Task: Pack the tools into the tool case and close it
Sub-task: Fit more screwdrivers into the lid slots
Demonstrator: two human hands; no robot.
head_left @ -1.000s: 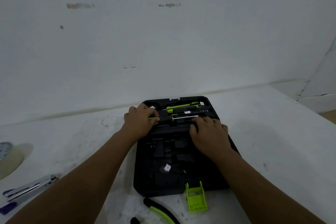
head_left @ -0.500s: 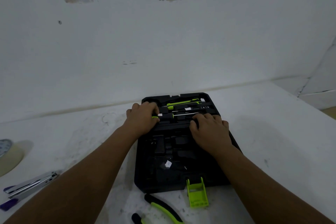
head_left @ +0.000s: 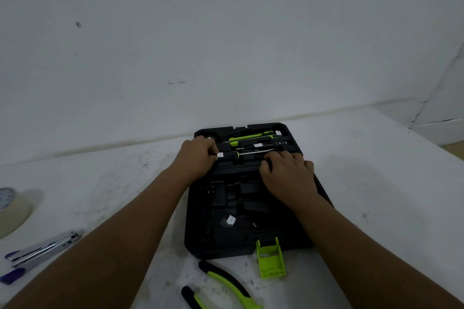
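Observation:
A black tool case (head_left: 218,236) lies open and flat on the white table, its green latch (head_left: 270,259) hanging over the near edge. Green-and-black tools (head_left: 251,137) sit in slots at the far end. A black-handled screwdriver (head_left: 232,155) lies across a slot below them. My left hand (head_left: 197,158) grips its handle end. My right hand (head_left: 288,174) presses down on the shaft end, fingers curled, covering the tip. Green-and-black pliers (head_left: 226,283) lie on the table in front of the case.
A silver tool with purple grips (head_left: 37,253) lies at the left near edge. A roll of tape (head_left: 10,211) sits at the far left. A white wall rises behind the table. The table's right corner drops off at the far right.
The view has tilted down slightly, showing more of the pliers. Both hands stay on the screwdriver, whose black handle now shows more beside my left fingers.

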